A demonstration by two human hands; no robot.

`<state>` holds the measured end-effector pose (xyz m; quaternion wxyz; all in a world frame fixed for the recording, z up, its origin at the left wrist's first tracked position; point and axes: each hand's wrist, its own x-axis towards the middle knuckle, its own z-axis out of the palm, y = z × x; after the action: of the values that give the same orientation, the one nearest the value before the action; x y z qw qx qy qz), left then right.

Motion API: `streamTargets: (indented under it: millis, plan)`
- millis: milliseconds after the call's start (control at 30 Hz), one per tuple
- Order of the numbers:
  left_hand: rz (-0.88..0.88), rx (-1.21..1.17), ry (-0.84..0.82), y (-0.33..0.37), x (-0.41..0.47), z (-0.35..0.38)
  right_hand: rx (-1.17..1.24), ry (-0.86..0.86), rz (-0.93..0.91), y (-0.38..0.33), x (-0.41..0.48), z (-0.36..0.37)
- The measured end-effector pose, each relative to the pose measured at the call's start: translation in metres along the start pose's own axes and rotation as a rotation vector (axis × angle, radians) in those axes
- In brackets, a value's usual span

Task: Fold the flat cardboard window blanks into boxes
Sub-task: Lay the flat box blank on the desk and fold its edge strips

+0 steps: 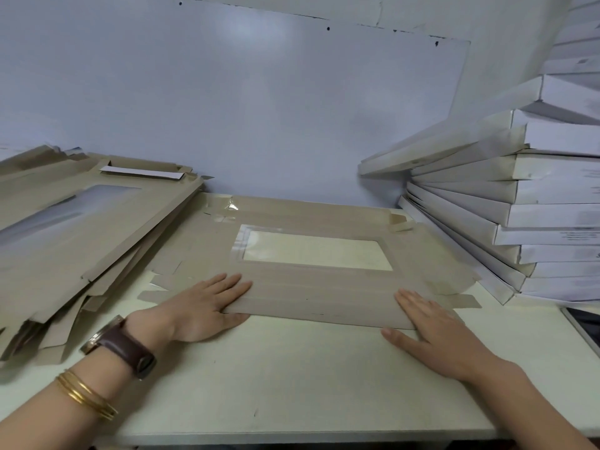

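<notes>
One flat brown cardboard blank (311, 293) with a clear rectangular window lies on the pale table (292, 378) in front of me. Its near flap is slightly raised off the table. My left hand (207, 306) lies at the flap's left corner, fingers straight on top and thumb underneath the edge. My right hand (435, 332) lies flat on the flap's right corner, fingers straight, thumb on the table beside the edge.
A slanting pile of flat window blanks (81, 235) fills the left side of the table. A tall stack of folded white boxes (535, 209) stands at the right against the wall. A dark flat object (584, 326) lies at the right edge.
</notes>
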<state>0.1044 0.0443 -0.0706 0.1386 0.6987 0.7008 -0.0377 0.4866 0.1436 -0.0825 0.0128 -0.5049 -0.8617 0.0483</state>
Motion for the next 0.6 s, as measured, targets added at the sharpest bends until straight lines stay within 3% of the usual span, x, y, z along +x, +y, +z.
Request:
streamTargets:
  millis: [200, 367, 600]
  plan:
    - [-0.024, -0.063, 0.059, -0.002, -0.002, 0.006, 0.040, 0.038, 0.030, 0.001, -0.005, -0.002]
    - [-0.007, -0.207, 0.146, 0.001, -0.003, -0.002, 0.058, 0.165, -0.062, -0.009, -0.008, -0.003]
    - [0.002, -0.174, 0.351, -0.006, -0.008, -0.014, 0.117, 0.286, -0.068, -0.008, -0.002, -0.012]
